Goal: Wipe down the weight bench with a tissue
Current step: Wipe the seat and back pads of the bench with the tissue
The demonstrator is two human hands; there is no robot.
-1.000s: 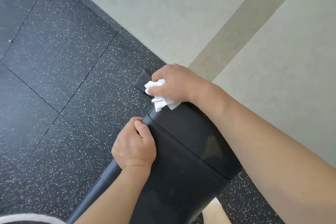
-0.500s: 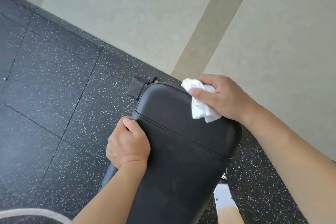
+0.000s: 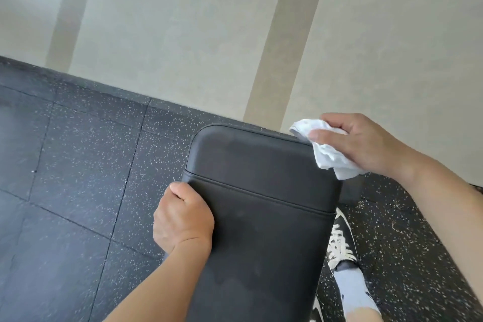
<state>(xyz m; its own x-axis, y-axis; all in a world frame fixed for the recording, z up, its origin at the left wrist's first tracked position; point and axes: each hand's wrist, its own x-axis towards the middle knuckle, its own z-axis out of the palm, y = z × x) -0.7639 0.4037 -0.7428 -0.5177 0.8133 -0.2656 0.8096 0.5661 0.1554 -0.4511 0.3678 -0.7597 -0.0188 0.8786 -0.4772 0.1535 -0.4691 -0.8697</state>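
The black padded weight bench (image 3: 261,217) runs from the bottom of the view up to its rounded far end, with a seam across the pad. My left hand (image 3: 183,219) grips the bench's left edge just below that seam, fingers curled under the side. My right hand (image 3: 363,144) holds a crumpled white tissue (image 3: 326,151) against the far right corner of the pad.
Dark speckled rubber floor tiles (image 3: 78,165) surround the bench. A pale wall with beige vertical stripes (image 3: 196,34) stands just beyond the bench's far end. My shoe and grey sock (image 3: 342,248) stand on the floor right of the bench.
My right hand swept the tissue from the pad's far left corner across the far end to the right corner. The left hand kept its grip on the left edge.
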